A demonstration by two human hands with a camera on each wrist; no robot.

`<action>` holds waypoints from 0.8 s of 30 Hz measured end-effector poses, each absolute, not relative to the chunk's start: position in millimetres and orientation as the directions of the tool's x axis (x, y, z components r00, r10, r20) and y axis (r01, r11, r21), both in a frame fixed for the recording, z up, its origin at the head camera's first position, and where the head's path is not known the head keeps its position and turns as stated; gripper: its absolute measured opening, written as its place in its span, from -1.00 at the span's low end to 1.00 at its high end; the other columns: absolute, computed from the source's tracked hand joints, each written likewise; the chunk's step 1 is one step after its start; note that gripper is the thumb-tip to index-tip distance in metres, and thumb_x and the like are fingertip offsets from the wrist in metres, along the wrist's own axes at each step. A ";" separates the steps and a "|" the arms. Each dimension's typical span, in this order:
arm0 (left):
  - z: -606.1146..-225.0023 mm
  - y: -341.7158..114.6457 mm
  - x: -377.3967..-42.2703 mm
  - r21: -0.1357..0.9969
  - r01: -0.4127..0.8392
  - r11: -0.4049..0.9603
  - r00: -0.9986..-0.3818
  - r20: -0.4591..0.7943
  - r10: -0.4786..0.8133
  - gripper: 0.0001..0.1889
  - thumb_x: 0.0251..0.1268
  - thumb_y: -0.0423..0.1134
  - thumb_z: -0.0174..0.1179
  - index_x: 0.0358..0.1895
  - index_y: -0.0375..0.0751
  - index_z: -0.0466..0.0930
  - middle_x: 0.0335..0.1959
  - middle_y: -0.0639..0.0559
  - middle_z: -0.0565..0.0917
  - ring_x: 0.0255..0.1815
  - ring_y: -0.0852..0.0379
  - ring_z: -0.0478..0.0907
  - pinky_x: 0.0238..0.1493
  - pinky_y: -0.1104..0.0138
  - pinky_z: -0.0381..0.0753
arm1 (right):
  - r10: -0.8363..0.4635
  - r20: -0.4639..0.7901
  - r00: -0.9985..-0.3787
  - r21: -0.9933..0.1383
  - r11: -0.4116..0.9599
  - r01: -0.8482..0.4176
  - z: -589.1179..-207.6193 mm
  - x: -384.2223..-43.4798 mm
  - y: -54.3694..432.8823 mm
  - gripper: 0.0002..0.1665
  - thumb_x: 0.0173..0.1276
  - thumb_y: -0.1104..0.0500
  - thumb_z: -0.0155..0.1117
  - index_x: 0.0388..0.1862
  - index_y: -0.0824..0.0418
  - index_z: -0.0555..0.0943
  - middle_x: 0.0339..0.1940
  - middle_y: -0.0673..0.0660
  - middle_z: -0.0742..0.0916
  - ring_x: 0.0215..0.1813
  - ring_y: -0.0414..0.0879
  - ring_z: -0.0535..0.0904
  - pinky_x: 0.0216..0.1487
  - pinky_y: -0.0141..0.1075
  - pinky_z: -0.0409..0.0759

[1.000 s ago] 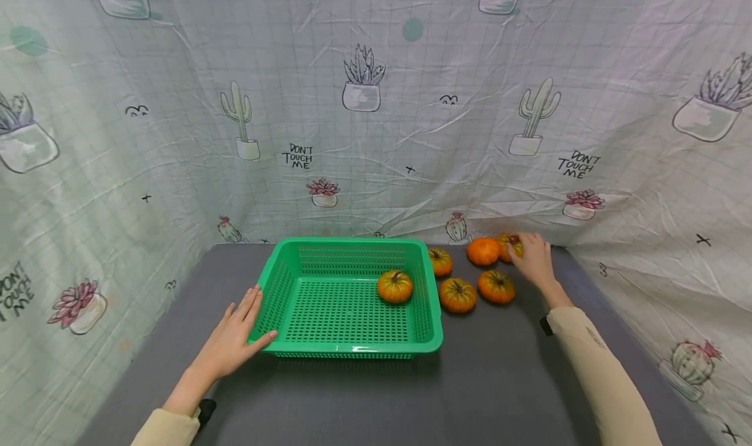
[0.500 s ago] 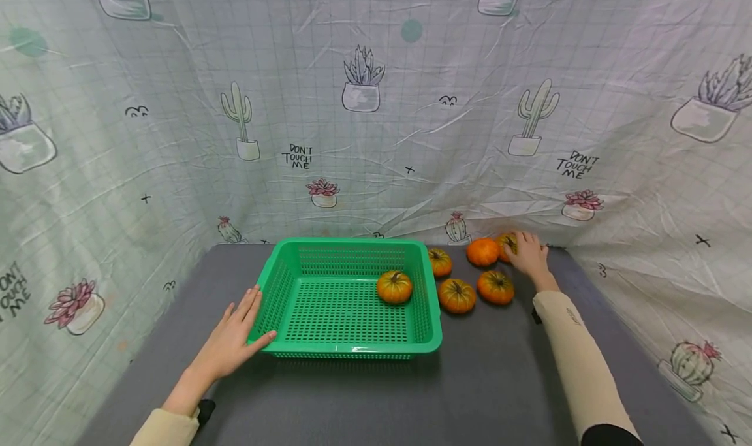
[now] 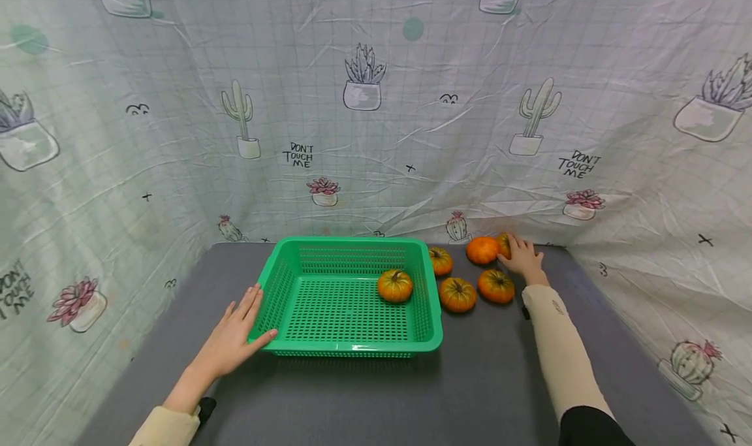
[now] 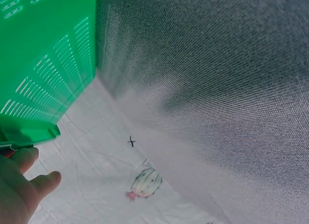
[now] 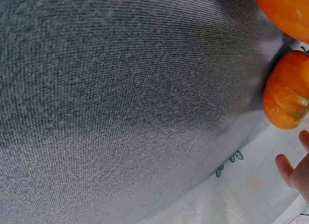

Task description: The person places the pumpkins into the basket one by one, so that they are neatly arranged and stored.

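My left hand [image 3: 232, 338], fingers straight and thumb spread, rests on the left rim of a green plastic basket [image 3: 352, 348]. The left wrist view has its fingertips right at the rim. Inside the basket, to the right, sits a small orange-green pumpkin [image 3: 395, 285]. At the back right, my right hand [image 3: 525, 262] reaches with extended fingers over a pumpkin [image 3: 502, 245], which it partly hides. A plain orange pumpkin [image 3: 482, 251] lies beside that one. In the right wrist view two fingers show close to a pumpkin [image 5: 285, 96], uncurled.
More small pumpkins lie right of the basket: one near its back corner [image 3: 440, 261], one by its side [image 3: 457, 295], and one farther right [image 3: 496, 286]. Beneath is a dark grey tabletop [image 3: 376, 400]. A cactus-print cloth [image 3: 411, 139] hangs around the back and sides.
My right hand has shifted slightly left over the back pumpkin, covering more of it, and its forearm has swung left. The left hand, basket and other pumpkins stay put.
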State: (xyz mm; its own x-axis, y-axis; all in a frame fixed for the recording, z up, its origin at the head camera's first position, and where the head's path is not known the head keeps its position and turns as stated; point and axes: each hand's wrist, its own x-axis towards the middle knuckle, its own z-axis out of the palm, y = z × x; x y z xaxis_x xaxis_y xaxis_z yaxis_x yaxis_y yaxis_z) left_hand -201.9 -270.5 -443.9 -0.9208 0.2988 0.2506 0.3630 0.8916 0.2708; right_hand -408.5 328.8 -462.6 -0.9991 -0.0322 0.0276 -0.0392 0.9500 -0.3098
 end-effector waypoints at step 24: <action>-444.9 -270.2 -203.4 0.256 0.369 0.894 -0.916 0.266 0.301 -0.13 0.16 0.09 0.08 0.38 -0.36 -0.07 0.42 -0.24 -0.04 0.42 -0.20 -0.08 0.25 -0.18 0.00 | -0.030 0.033 -0.999 -0.251 0.967 -0.037 -463.2 -406.6 330.4 -0.19 0.20 0.05 0.20 0.19 0.40 -0.01 0.24 0.52 0.13 0.20 0.54 -0.04 0.05 0.37 0.05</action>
State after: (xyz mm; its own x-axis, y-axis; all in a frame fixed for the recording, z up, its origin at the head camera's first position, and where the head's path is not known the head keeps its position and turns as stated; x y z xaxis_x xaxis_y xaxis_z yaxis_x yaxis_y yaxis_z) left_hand -203.4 -270.2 -444.9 -0.9155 0.3015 0.2663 0.3687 0.8936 0.2559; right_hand -406.6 330.4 -463.2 -0.9990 -0.0296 0.0332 -0.0370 0.9673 -0.2509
